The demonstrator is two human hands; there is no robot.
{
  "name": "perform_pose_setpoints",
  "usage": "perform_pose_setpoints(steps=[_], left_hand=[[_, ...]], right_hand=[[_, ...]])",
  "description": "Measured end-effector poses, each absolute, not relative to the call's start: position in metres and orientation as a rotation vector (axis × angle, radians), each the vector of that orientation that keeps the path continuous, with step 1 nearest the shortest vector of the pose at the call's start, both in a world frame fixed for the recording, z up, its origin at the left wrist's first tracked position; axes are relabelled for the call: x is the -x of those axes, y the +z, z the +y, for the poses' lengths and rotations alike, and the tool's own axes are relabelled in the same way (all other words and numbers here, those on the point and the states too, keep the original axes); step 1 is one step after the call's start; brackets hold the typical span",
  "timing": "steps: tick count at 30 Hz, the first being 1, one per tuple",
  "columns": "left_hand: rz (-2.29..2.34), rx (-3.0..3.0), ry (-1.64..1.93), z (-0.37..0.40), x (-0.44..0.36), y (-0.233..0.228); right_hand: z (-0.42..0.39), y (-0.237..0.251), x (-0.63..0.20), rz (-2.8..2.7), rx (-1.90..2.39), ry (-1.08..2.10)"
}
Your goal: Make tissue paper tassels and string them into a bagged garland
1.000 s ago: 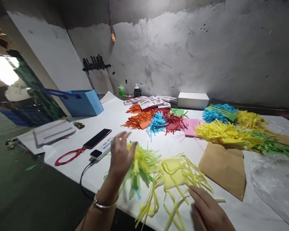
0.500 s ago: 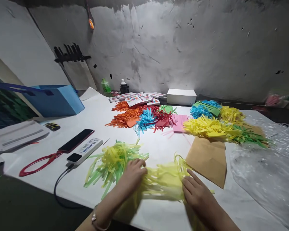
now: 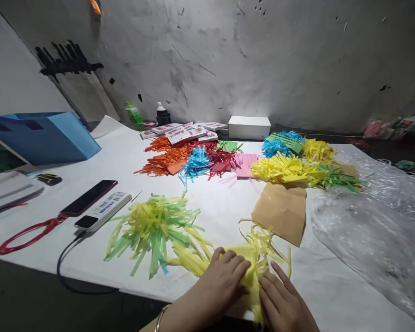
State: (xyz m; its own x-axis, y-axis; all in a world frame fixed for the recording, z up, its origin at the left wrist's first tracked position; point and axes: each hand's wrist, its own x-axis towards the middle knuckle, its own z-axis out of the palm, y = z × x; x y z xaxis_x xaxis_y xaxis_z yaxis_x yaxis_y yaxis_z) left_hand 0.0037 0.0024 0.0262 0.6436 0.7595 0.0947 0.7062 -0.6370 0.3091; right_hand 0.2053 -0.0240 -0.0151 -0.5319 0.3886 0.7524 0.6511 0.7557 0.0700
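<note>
A yellow fringed tissue paper (image 3: 242, 252) lies at the table's front edge, its strips fanning left and curling up at the right. My left hand (image 3: 226, 274) is on top of it, fingers bent over the paper with a fold beneath them. At its right side my right hand (image 3: 280, 295) touches the paper, fingers stretched out and the index finger apart from the others. The palms' undersides are hidden. Left of both hands rests a loose bunch of yellow and green tissue strips (image 3: 152, 226).
Behind are orange fringe bundles (image 3: 166, 161), a blue one (image 3: 197, 161) and yellow ones (image 3: 283, 169). A brown paper piece (image 3: 280, 214) and clear plastic wrap (image 3: 359, 244) lie right. At left are a phone (image 3: 90, 197), a white cabled device (image 3: 103, 212) and a blue bag (image 3: 55, 138).
My left hand has slid right along the yellow tissue paper, closer to my right hand. The paper's middle is now gathered, its left strips uncovered. The view has shifted slightly right and down.
</note>
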Motion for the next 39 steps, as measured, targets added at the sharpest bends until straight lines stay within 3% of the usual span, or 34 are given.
perform_pose_setpoints(steps=[9,17,19,22,30,39], left_hand=[[1.113,-2.176,0.511,0.024,0.058,0.053],[1.962,-2.004,1.084,0.023,0.104,0.047],[1.834,-2.274,1.137,0.006,0.086,0.044],[1.362,-2.620,0.886,-0.019,0.042,0.032],[1.226,-2.504,1.106,-0.021,0.005,-0.001],[1.066,-2.660,1.109,-0.016,0.021,0.010]], right_hand=[[-0.036,-0.024,-0.209,-2.166,0.913,-0.241],[-0.037,-0.024,-0.210,-2.177,0.916,-0.235],[-0.037,-0.021,-0.208,-2.169,0.921,-0.226],[-0.037,-0.013,-0.198,-2.147,0.959,-0.188],[-0.030,-0.022,-0.176,-1.934,1.366,-0.277],[-0.035,-0.008,-0.328,-1.653,2.095,-0.685]])
